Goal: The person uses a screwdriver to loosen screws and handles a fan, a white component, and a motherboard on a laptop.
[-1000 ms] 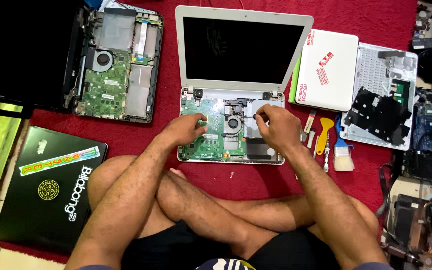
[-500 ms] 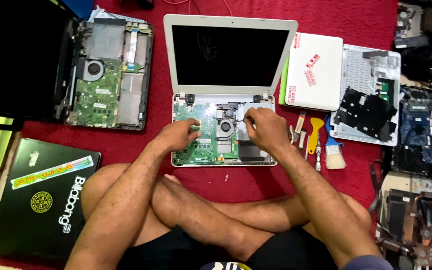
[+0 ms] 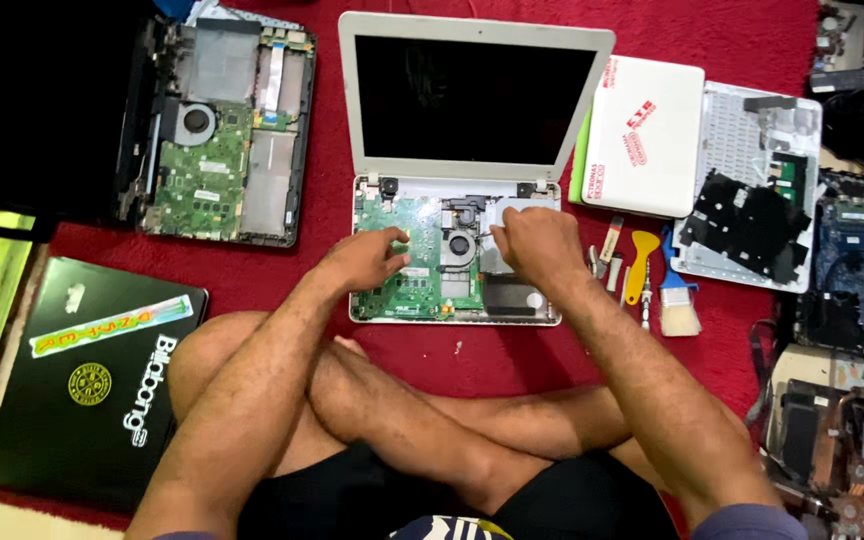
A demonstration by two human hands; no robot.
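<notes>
I see bright, even overhead light with soft, faint shadows. The top left corner is crushed to black. There's mild glare on the white box (image 3: 644, 135), the focus is sharp in the centre, and the edges bend slightly.

I am looking down at what seems an informal laptop repair spot on a floor, not a bench. A red carpet (image 3: 732, 40) is serving as the work surface. Opened laptops are lying around: a white one (image 3: 457, 270) showing its circuit board, a black one (image 3: 217, 140), plus loose parts (image 3: 752, 200), a brush (image 3: 679, 305) and small tools (image 3: 640, 262).
</notes>
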